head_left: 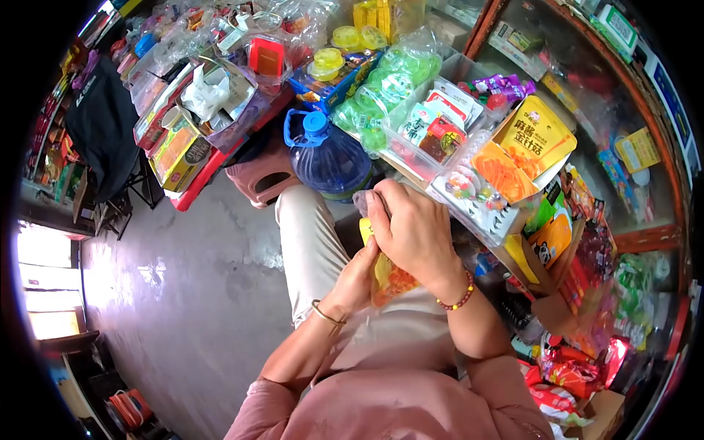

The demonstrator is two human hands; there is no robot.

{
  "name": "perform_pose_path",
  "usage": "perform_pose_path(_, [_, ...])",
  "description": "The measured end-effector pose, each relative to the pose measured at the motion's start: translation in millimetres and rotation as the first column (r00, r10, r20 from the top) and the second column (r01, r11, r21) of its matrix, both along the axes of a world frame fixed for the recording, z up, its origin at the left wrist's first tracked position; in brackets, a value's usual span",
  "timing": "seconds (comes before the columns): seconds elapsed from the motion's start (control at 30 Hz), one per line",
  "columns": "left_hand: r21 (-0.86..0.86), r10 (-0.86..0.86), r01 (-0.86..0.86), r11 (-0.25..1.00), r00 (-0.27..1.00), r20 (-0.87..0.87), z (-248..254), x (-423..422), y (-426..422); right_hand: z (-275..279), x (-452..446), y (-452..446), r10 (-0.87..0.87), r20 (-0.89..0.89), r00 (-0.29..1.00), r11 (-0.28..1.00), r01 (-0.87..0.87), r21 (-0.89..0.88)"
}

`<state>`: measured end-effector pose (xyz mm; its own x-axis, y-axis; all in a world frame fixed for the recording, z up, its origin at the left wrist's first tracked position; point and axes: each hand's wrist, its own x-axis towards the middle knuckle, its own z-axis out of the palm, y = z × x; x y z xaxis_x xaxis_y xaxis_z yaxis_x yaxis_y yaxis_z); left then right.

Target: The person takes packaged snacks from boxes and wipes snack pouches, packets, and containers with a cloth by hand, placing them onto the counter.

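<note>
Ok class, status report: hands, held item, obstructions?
Left hand and right hand on yellow-orange item. Right hand partly hides it. Blue bottle just beyond, not blocking.

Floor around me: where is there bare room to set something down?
Bare floor lies left of the left knee, with the stool bordering its far edge. It is crowded ahead, with the jug and green plastic, and on the right, with red packs. Over the lap, the left hand and right hand hold a packet.
</note>
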<state>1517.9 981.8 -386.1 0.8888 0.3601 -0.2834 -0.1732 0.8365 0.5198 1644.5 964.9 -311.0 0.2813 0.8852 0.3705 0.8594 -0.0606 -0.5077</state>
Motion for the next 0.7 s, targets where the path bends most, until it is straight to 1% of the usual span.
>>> perform_pose_path(0.03, [0.013, -0.013, 0.013, 1.0, 1.0, 0.019, -3, -1, 0, -1, 2, -1, -0.019, -0.027, 0.999, 0.999, 0.018, -0.04])
perform_pose_path(0.07, [0.004, -0.056, 0.056, 0.998, 0.994, 0.093, -6, -1, 1, -3, 8, -2, -0.029, -0.018, 0.999, 0.999, 0.028, -0.041])
perform_pose_path(0.1, [-0.001, -0.056, 0.056, 0.998, 0.995, 0.088, -6, -5, 0, 2, 17, -5, -0.089, -0.027, 0.996, 0.98, 0.083, -0.179])
perform_pose_path(0.17, [0.009, -0.033, 0.032, 0.999, 0.995, 0.098, -1, -14, 1, -1, 45, -11, -0.084, -0.131, 0.988, 0.977, 0.056, -0.204])
perform_pose_path(0.2, [-0.006, 0.059, -0.059, 0.998, 0.984, 0.17, -3, -19, 3, -8, 59, -17, -0.058, -0.219, 0.974, 0.976, 0.01, -0.216])
perform_pose_path(0.23, [-0.01, 0.117, -0.117, 0.993, 0.992, 0.054, 1, -22, 11, -16, 69, -23, -0.035, -0.307, 0.951, 0.973, -0.037, -0.227])
perform_pose_path(0.27, [-0.035, 0.122, -0.12, 0.992, 0.991, 0.061, 5, -21, 20, -22, 75, -28, -0.033, -0.388, 0.921, 0.999, 0.019, -0.04])
perform_pose_path(0.3, [-0.058, 0.131, -0.127, 0.99, 0.989, 0.072, 9, -17, 26, -25, 78, -30, -0.012, -0.46, 0.888, 0.986, 0.088, 0.145])
perform_pose_path(0.33, [-0.059, 0.134, -0.13, 0.99, 0.988, 0.073, 12, -13, 30, -3, 70, -37, -0.16, -0.581, 0.798, 0.958, 0.267, 0.104])
perform_pose_path(0.37, [-0.172, 0.166, -0.135, 0.976, 0.97, 0.179, 15, -8, 34, 21, 60, -39, -0.041, -0.547, 0.836, 0.936, 0.224, 0.272])
perform_pose_path(0.4, [-0.283, 0.204, -0.123, 0.951, 0.939, 0.276, 19, -4, 37, 27, 48, -42, 0.061, -0.588, 0.806, 0.895, 0.216, 0.389])
perform_pose_path(0.43, [-0.22, 0.204, -0.153, 0.963, 0.95, 0.235, 28, 3, 33, 30, 33, -47, 0.162, -0.615, 0.772, 0.84, 0.219, 0.497])
perform_pose_path(0.47, [-0.159, 0.241, -0.211, 0.964, 0.949, 0.203, 29, 9, 31, 32, 17, -52, 0.169, -0.551, 0.817, 0.89, 0.114, 0.442])
perform_pose_path(0.5, [-0.097, 0.279, -0.265, 0.959, 0.944, 0.175, 29, 13, 28, 31, 5, -47, 0.173, -0.387, 0.906, 0.927, -0.016, 0.376])
perform_pose_path(0.53, [-0.059, 0.318, -0.312, 0.948, 0.929, 0.188, 26, 13, 24, 30, -7, -43, 0.205, -0.206, 0.957, 0.942, -0.136, 0.307])
perform_pose_path(0.57, [-0.023, 0.357, -0.36, 0.933, 0.912, 0.202, 23, 13, 20, 21, -13, -35, 0.233, 0.093, 0.968, 0.949, -0.247, 0.194])
perform_pose_path(0.6, [0.012, 0.395, -0.407, 0.913, 0.893, 0.215, 20, 14, 17, 5, -17, -33, 0.201, 0.158, 0.967, 0.945, -0.234, 0.228])
perform_pose_path(0.63, [-0.198, 0.415, -0.365, 0.91, 0.827, 0.38, 14, 18, 21, -12, -16, -33, 0.166, 0.223, 0.961, 0.939, -0.223, 0.26])
perform_pose_path(0.67, [-0.113, 0.409, -0.393, 0.912, 0.866, 0.289, 33, 21, 25, -16, -4, -34, 0.12, 0.252, 0.96, 0.951, -0.184, 0.25])
perform_pose_path(0.7, [-0.173, 0.43, -0.394, 0.903, 0.85, 0.304, 48, 25, 26, -14, 10, -40, 0.088, 0.188, 0.978, 0.957, -0.136, 0.256])
